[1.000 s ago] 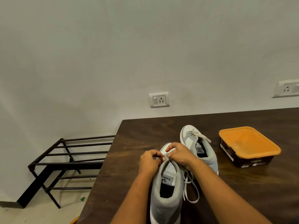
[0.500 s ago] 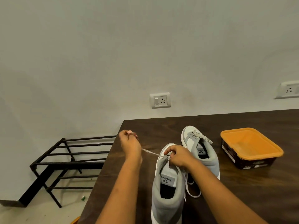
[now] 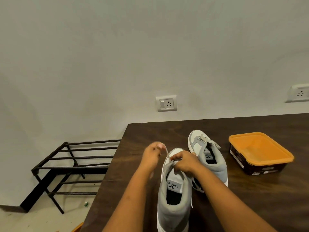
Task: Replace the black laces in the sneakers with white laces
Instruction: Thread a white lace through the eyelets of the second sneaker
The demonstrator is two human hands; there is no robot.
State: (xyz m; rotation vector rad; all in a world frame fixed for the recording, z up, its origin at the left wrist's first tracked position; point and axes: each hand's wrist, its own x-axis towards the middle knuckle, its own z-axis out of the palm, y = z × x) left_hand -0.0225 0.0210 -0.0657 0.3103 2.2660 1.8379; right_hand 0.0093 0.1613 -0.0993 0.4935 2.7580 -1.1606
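Lacing in progress on a dark brown wooden bench (image 3: 150,131). The nearer grey-and-white high-top sneaker (image 3: 173,206) stands at the bench's 6 o'clock edge, toe toward 12 o'clock. The second grey-and-white sneaker (image 3: 215,164) stands just beside it at 1 o'clock, with pale lacing visible near its toe. The right hand (image 3: 185,162) rests on the nearer sneaker's throat, fingers curled and pinching the upper above the tongue. The left hand (image 3: 151,156), motion-blurred, is raised at 10 o'clock of that toe and pinches a flat white lace (image 3: 167,154) between its fingertips; the lace runs taut from there down to the eyelet area under the right hand. A loose loop of white lace lies between the 2 sneakers. A rectangular dark tub with an orange lid (image 3: 260,148) sits well apart at 3 o'clock. A black metal rack (image 3: 75,168) stands on the floor at 9 o'clock, and a white wall socket (image 3: 166,103) is at 12 o'clock.
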